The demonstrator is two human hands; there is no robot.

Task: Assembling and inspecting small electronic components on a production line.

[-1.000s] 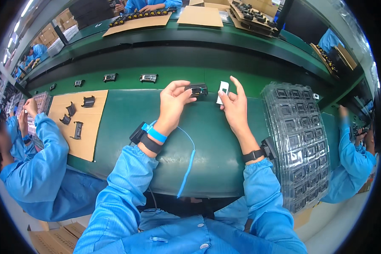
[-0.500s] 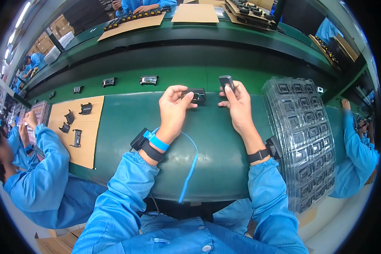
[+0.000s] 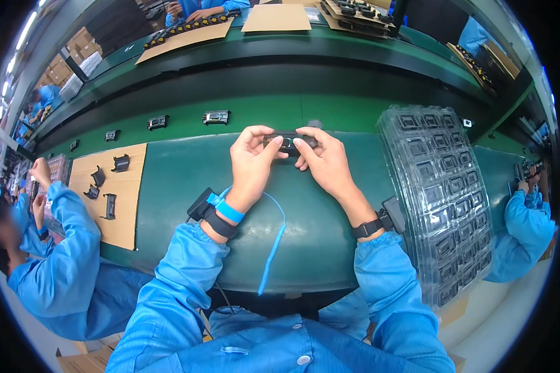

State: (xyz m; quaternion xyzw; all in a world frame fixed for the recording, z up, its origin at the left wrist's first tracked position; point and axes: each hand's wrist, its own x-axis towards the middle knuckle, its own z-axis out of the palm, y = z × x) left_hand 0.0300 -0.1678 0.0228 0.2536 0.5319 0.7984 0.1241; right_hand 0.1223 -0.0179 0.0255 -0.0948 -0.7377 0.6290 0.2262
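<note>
A small black electronic housing (image 3: pixel 286 146) is held level between my two hands, above the green mat. My left hand (image 3: pixel 251 163) grips its left end, thumb on the top face and fingers curled behind. On the other end, my right hand (image 3: pixel 328 163) is closed with its thumb pressed against the top and fingers round the far side. Between the thumbs a little of the inner or upper face shows. A small greyish piece (image 3: pixel 314 124) shows just beyond my right fingers; whether it touches them I cannot tell. A blue wrist strap (image 3: pixel 230 210) with a coiled cord circles my left wrist.
Stacked clear plastic trays (image 3: pixel 438 205) stand at the right. On a cardboard sheet (image 3: pixel 127 217) at the left lie several black plastic parts (image 3: pixel 109 206). Partly built units (image 3: pixel 216 117) sit along the green belt (image 3: pixel 261 112). Co-workers in blue sit left, right and across.
My right hand has moved left and down to the housing. The dark rectangular piece it held upright is no longer plainly visible. My left hand keeps its hold.
</note>
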